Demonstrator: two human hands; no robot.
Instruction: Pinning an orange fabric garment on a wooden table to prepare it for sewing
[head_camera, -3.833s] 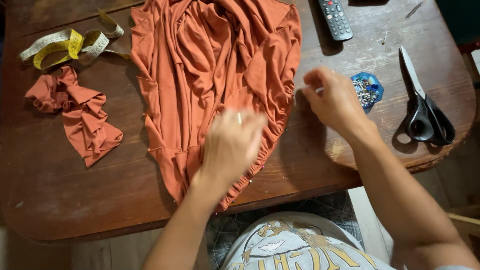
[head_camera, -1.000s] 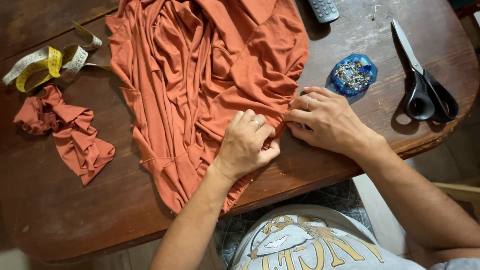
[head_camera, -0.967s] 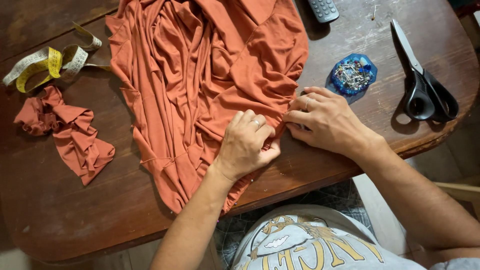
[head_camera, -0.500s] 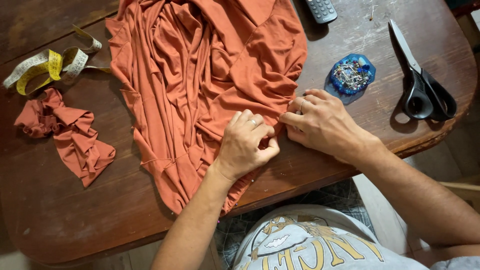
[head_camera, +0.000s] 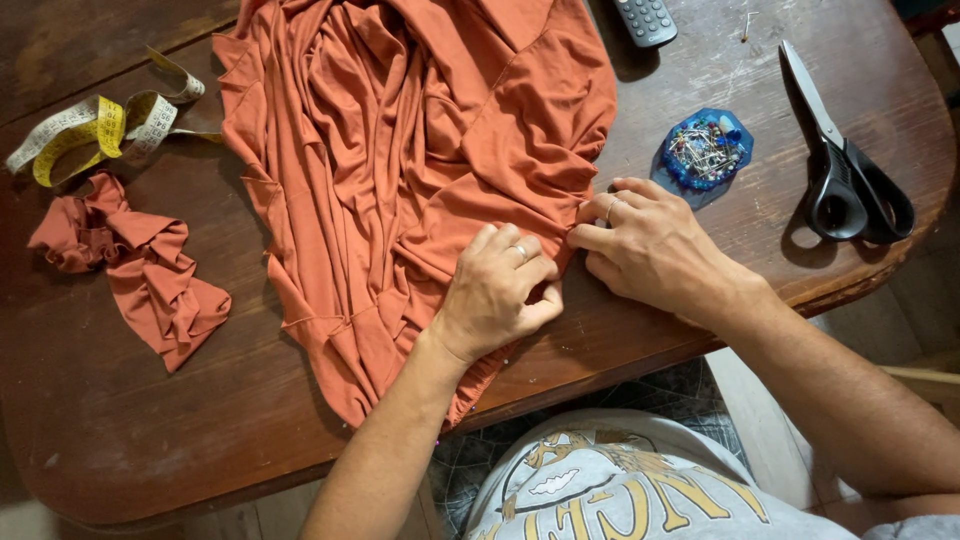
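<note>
Flanking both hands (head_camera: 570, 270): pin dish (head_camera: 705, 152), scissors (head_camera: 845, 175), fabric scrap (head_camera: 135, 265).

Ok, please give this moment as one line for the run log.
left hand: on fabric | right hand: pinches fabric edge | pin box, scissors: right of hands

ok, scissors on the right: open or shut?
Shut. The scissors lie flat on the wooden table, blades together in one line and the black handle loops side by side, clear of both hands.
</note>
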